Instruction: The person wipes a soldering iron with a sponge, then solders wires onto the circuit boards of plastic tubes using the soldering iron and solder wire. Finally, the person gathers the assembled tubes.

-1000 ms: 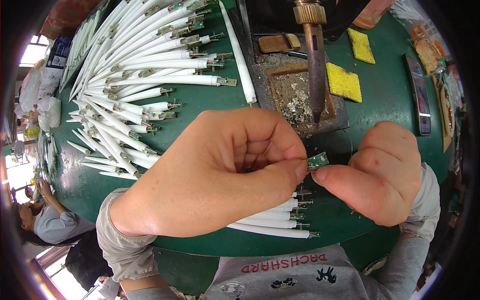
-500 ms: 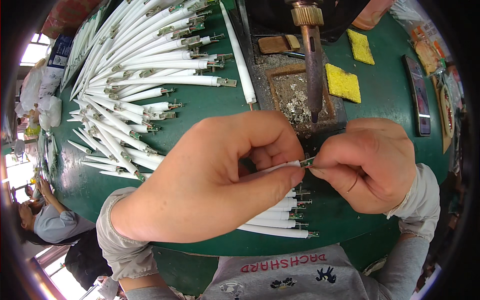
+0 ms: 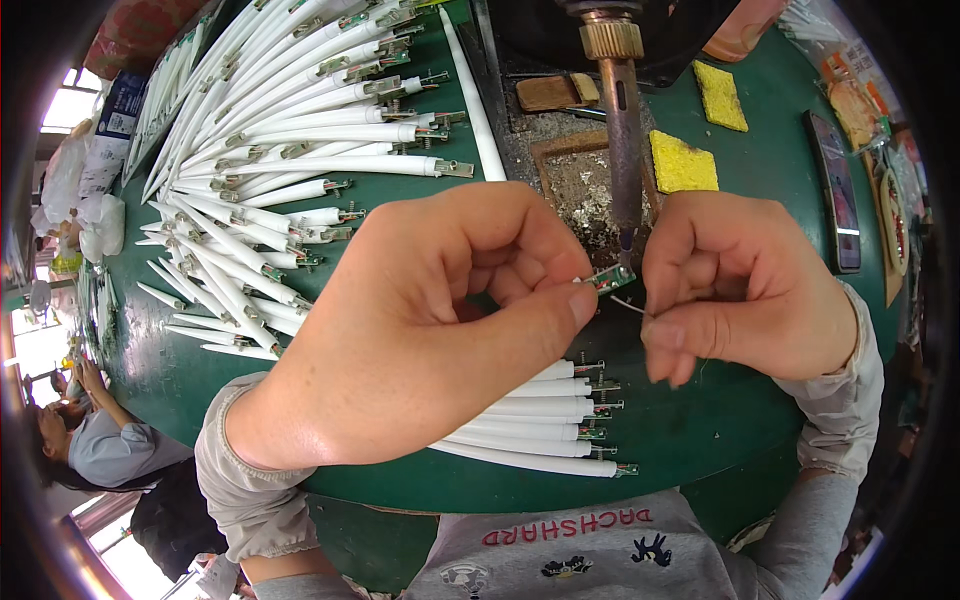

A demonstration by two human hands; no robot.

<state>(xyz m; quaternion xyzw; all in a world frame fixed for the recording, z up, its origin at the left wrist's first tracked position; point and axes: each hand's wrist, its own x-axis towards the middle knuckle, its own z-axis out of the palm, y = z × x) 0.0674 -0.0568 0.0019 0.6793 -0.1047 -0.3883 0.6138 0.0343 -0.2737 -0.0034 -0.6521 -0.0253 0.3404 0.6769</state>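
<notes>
Between thumb and index finger, my left hand [image 3: 420,310] grips a small green circuit board [image 3: 609,279]; whatever part continues behind it is hidden inside the hand. The tip of a soldering iron [image 3: 625,150], hanging point down from above, meets the far end of this board or sits just over it. On the right, my right hand [image 3: 745,290] is closed in a pinch on a thin pale wire [image 3: 628,304], whose free end reaches toward the board's underside. White tapered tubes [image 3: 540,432] with boards at their ends lie in a row below my left hand.
A large pile of similar white tubes [image 3: 330,130] covers the table's left. Under the iron sits a solder-specked tray [image 3: 545,150]. Yellow sponges [image 3: 684,162], a phone [image 3: 832,190] and plastic bags [image 3: 855,100] lie to the right. Another person [image 3: 110,440] sits at far left.
Both hands have moved up, bringing the board to the iron's tip. My right hand has drawn back from the board and turned, with the thin wire now showing from its fingers.
</notes>
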